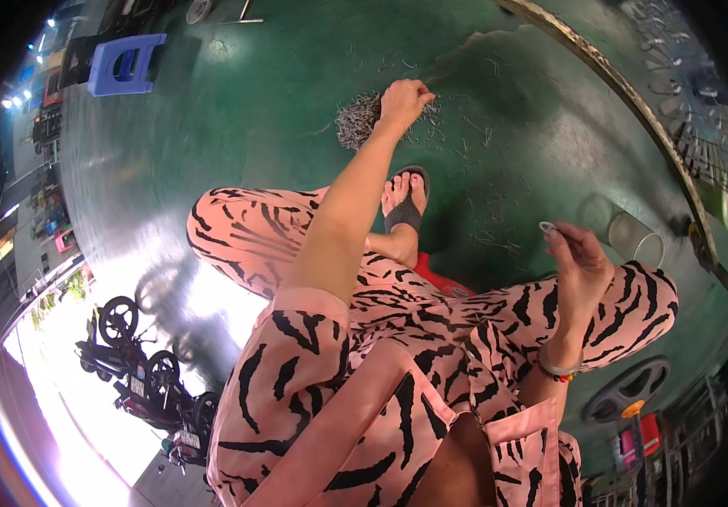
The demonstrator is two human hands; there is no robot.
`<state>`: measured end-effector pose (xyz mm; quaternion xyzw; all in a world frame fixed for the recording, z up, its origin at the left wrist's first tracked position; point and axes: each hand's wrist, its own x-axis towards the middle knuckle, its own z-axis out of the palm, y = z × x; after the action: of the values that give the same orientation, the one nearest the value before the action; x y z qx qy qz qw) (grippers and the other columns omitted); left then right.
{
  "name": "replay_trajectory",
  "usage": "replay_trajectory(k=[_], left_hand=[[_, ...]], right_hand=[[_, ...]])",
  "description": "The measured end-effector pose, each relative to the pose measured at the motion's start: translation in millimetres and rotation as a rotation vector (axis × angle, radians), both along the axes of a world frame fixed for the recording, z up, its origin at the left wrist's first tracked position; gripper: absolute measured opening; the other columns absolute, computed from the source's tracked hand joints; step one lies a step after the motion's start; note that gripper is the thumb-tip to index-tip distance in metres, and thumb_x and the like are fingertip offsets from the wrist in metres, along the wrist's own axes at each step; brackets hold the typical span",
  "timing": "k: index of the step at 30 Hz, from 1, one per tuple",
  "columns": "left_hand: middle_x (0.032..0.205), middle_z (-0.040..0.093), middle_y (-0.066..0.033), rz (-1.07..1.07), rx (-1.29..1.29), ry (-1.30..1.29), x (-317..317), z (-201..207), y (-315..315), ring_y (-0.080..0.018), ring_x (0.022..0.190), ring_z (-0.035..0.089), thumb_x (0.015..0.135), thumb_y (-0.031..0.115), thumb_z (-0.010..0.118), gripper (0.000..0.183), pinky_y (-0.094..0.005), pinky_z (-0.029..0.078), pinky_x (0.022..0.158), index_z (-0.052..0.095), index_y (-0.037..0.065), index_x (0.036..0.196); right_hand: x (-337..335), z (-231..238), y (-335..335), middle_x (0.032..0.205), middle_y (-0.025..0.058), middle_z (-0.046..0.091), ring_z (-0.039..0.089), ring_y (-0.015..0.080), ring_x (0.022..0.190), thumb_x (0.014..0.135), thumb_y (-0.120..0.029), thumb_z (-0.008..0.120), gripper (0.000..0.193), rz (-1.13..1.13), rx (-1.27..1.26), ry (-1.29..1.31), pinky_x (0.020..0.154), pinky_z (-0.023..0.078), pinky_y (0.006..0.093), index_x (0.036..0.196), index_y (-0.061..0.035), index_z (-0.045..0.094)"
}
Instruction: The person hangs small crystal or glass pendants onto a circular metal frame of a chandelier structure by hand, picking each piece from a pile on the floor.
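Note:
My left hand (404,103) is stretched forward over a heap of small bent metal pieces (357,121) on the green floor. Its fingers are curled together, and whatever they may grip is hidden. Near my right knee, my right hand (582,266) is raised with thumb and fingers pinched on a small pale metal loop (546,226). More thin metal pieces (491,232) lie scattered on the floor between the heap and my right hand.
A pale bucket (637,239) with a wire handle stands beyond my right knee. Red plastic (444,277) shows beneath me. A blue stool (127,65) is far left, motorbikes (149,372) lower left. A long raised edge (634,84) curves along the right; a black wheel (627,390) is nearby.

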<state>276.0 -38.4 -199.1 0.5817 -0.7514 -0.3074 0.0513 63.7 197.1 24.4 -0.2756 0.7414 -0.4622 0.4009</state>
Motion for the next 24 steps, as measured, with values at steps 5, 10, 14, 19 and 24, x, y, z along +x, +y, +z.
replay_trajectory(k=[5, 10, 14, 19, 24], left_hand=[[0.087, 0.064, -0.0108, -0.045, -0.176, -0.074, -8, -23, 9, -0.03, 0.09, 0.06, 0.077, 0.025, 0.066, 0.018, -0.0431, 0.049, 0.077, 0.069, 0.009, 0.084], [0.087, 0.065, -0.0112, -0.147, -0.211, -0.264, -16, -21, 5, -0.0302, 0.092, 0.06, 0.074, 0.021, 0.068, 0.015, -0.0424, 0.05, 0.079, 0.069, 0.009, 0.084], [0.088, 0.067, -0.0134, -0.042, 0.021, -0.175, -19, 7, -20, -0.0293, 0.091, 0.062, 0.072, 0.021, 0.07, 0.016, -0.0407, 0.05, 0.08, 0.071, 0.011, 0.085], [0.084, 0.067, -0.0141, 0.039, 0.29, -0.025, -19, 30, -32, -0.0238, 0.072, 0.066, 0.074, 0.016, 0.068, 0.017, -0.0359, 0.053, 0.068, 0.069, 0.004, 0.087], [0.082, 0.066, -0.0163, 0.107, 0.336, 0.088, -8, 29, -24, -0.0222, 0.06, 0.066, 0.077, 0.006, 0.063, 0.014, -0.0323, 0.055, 0.063, 0.065, -0.004, 0.088]], right_hand=[[3, 3, 1, 0.08, 0.0047, 0.064, 0.058, 0.0074, 0.068, 0.08, 0.005, 0.062, 0.008, -0.024, -0.018, -0.028, 0.061, 0.047, 0.0185, 0.088, 0.0052, 0.064], [-6, 6, 6, 0.079, 0.0047, 0.065, 0.057, 0.0067, 0.066, 0.08, 0.004, 0.062, 0.008, -0.028, 0.004, 0.009, 0.059, 0.045, 0.0183, 0.087, 0.0051, 0.064], [-12, 11, 10, 0.078, 0.0044, 0.065, 0.056, 0.0067, 0.065, 0.081, 0.003, 0.062, 0.008, -0.061, 0.004, 0.048, 0.06, 0.045, 0.0183, 0.087, 0.005, 0.064], [-17, 8, 12, 0.078, 0.0043, 0.065, 0.056, 0.0066, 0.064, 0.081, 0.002, 0.062, 0.009, -0.003, -0.022, 0.029, 0.06, 0.045, 0.0185, 0.088, 0.005, 0.064], [-13, 20, 4, 0.077, 0.0047, 0.065, 0.056, 0.0064, 0.065, 0.08, 0.001, 0.063, 0.01, -0.002, -0.161, 0.004, 0.06, 0.044, 0.0187, 0.089, 0.0048, 0.064]])
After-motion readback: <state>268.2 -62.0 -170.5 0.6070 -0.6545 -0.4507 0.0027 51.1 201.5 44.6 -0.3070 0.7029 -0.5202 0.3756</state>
